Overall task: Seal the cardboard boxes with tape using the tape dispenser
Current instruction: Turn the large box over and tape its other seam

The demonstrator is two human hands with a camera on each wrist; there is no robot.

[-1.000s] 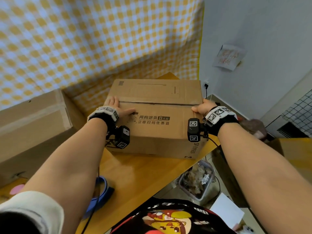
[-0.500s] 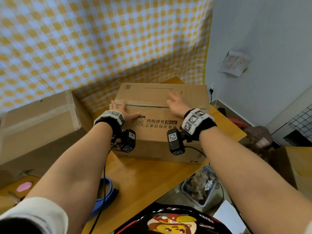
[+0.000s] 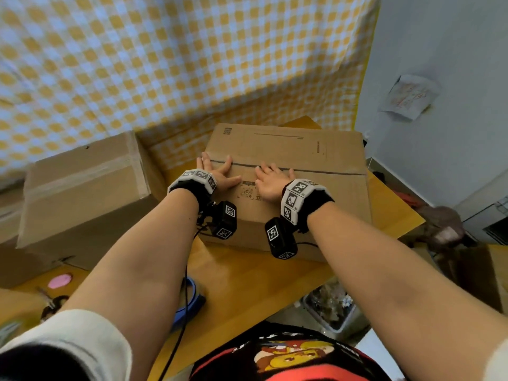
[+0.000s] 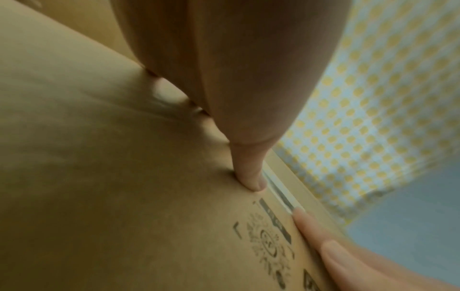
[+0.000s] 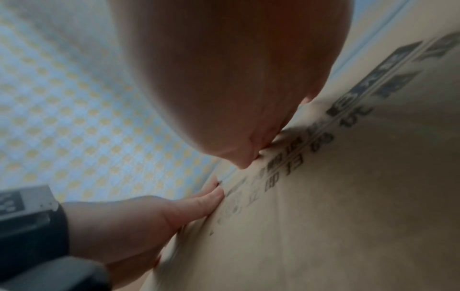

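A cardboard box (image 3: 316, 193) with printed Chinese text stands on the wooden table (image 3: 247, 284), its flaps meeting at a dark centre seam (image 3: 330, 171). My left hand (image 3: 217, 174) lies flat on the box top at the seam's left end, fingers spread. My right hand (image 3: 272, 180) lies flat beside it, fingers reaching the seam. In the left wrist view the left hand (image 4: 248, 173) presses the cardboard (image 4: 124, 177), with the right hand's fingers (image 4: 323, 242) close by. The right wrist view shows the left hand (image 5: 174, 212) flat on the box (image 5: 348, 196). A blue object (image 3: 189, 303), partly hidden by my left arm, lies on the table.
A second, larger cardboard box (image 3: 82, 188) with tape along its top stands at the left. A yellow checked cloth (image 3: 165, 64) hangs behind. A bin (image 3: 332, 312) of rubbish sits below the table's right edge. A pink item (image 3: 59, 280) lies at the left.
My right hand has slid from the box's right edge leftwards along the top to lie beside my left hand. The left hand has stayed in place.
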